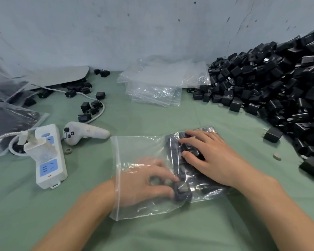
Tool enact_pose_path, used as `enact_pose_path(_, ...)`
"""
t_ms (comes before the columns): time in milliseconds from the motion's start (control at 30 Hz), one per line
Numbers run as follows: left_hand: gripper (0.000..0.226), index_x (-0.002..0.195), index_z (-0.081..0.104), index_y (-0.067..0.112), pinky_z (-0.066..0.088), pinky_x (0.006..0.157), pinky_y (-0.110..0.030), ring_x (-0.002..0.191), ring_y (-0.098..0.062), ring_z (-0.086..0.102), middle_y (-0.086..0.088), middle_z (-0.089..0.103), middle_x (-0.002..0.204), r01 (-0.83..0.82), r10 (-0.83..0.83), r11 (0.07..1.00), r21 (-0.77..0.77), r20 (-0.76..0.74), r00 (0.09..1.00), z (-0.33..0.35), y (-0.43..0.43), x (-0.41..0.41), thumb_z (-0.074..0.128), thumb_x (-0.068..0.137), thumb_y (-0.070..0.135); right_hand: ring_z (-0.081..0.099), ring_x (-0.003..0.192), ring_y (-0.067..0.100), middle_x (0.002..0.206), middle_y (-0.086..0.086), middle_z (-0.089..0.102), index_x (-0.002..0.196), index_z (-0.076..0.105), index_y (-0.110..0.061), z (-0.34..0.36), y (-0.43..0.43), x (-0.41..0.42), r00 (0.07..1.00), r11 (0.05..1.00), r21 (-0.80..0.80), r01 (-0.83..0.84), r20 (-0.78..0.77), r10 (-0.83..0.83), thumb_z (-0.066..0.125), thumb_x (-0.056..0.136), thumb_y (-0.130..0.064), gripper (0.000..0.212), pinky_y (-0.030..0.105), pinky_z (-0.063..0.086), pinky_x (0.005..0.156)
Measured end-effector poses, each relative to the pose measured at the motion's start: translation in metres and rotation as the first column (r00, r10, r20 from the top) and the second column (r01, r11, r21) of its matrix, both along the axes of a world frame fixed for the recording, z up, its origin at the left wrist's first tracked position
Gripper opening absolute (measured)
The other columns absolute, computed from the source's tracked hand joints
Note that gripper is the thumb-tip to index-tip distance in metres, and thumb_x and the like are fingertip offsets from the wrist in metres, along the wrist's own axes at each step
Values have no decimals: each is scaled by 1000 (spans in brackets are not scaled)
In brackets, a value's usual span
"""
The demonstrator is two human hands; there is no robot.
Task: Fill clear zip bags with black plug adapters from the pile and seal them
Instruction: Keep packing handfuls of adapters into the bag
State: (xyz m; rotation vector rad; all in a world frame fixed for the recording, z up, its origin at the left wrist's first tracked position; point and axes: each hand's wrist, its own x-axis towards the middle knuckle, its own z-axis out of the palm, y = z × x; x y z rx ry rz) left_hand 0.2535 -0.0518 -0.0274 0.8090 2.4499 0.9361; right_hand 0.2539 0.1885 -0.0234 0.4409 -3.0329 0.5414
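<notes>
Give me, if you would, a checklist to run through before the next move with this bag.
1. Left hand inside the zip bag, holding an adapter: ok.
2. Right hand pressing the packed adapters flat from outside: ok.
3. Bag mouth free to seal: not ok, the left hand is through it.
4. Count in the bag complete: cannot tell.
5. Pile at right to draw from: ok.
6. Spare bags at the back: ok.

You are at a packing station in a workshop: bulk adapters (279, 84) heaped against the wall, stacked empty bags (152, 84), power strip (49, 160), green cloth (152, 232) cover.
</notes>
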Motion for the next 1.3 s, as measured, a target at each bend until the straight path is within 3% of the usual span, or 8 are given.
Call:
enact_pose_path(100, 27, 98, 64, 43, 42, 94, -26, 104, -2, 50, 16, 56, 100, 5, -6, 1000, -26, -36, 999, 1, 4, -1, 77, 77, 54, 19, 147, 9, 158, -17, 29, 145, 42, -44, 0, 1, 0, 1000, 1000, -5, -6, 5, 6, 31, 96, -60, 53, 37, 11, 124)
enact_pose_path(433, 44, 79, 54, 38, 47, 85, -31, 94, -2, 51, 17, 57, 91, -29, 6, 993, -118, -189, 982, 0, 14, -1, 60, 65, 80, 19, 147, 10, 158, -15, 30, 145, 43, -42, -2, 1, -1, 1000, 1000, -4, -2, -10, 2, 33, 97, -58, 52, 37, 9, 124)
enact_pose_path(600, 50, 79, 56, 34, 45, 78, -29, 87, -4, 52, 13, 59, 87, -58, 33, 993, -102, -233, 972, -3, 18, -1, 56, 62, 81, 19, 148, 10, 159, -15, 29, 146, 42, -42, -2, 0, -1, 1000, 1000, -4, -6, -6, 5, 30, 96, -60, 55, 36, 8, 124)
enact_pose_path(800, 32, 69, 54, 44, 45, 78, -23, 85, -6, 52, 17, 57, 87, -116, 108, 993, -32, -187, 976, -9, 16, 3, 58, 65, 76, 18, 147, 9, 159, -14, 29, 146, 42, -42, -2, 0, 0, 1000, 1000, -5, -1, -13, 1, 34, 98, -57, 51, 34, 7, 124)
enact_pose_path(867, 31, 71, 60, 34, 50, 73, -36, 78, -15, 56, 11, 57, 81, -165, 171, 982, 87, -64, 983, -10, 16, 7, 74, 69, 61, 18, 146, 9, 159, -14, 30, 146, 43, -42, -2, -1, 0, 1000, 1000, -7, 5, -19, -6, 36, 99, -55, 49, 33, 7, 123)
enact_pose_path(933, 30, 72, 60, 28, 51, 70, -42, 73, -18, 57, 7, 57, 78, -190, 196, 976, 108, -38, 980, -7, 18, 9, 79, 71, 51, 19, 146, 10, 158, -14, 30, 146, 43, -42, -2, -2, 0, 1000, 1000, -9, 14, -18, -14, 37, 100, -55, 48, 33, 7, 123)
enact_pose_path(1100, 24, 72, 57, 29, 41, 61, -17, 65, -4, 53, 11, 57, 69, -181, 185, 981, 68, -53, 981, 7, 24, 4, 79, 79, 38, 19, 147, 11, 159, -15, 29, 146, 42, -41, -2, -2, 0, 999, 999, -11, 36, -18, -36, 37, 100, -55, 48, 34, 8, 124)
enact_pose_path(1300, 17, 78, 60, 32, 40, 62, -18, 68, -6, 56, 9, 59, 72, -142, 146, 989, 46, -115, 983, 17, 32, 0, 74, 82, 41, 18, 149, 11, 160, -15, 28, 147, 41, -41, -2, 5, 0, 995, 995, -19, 95, -6, -95, 36, 101, -55, 48, 39, 10, 124)
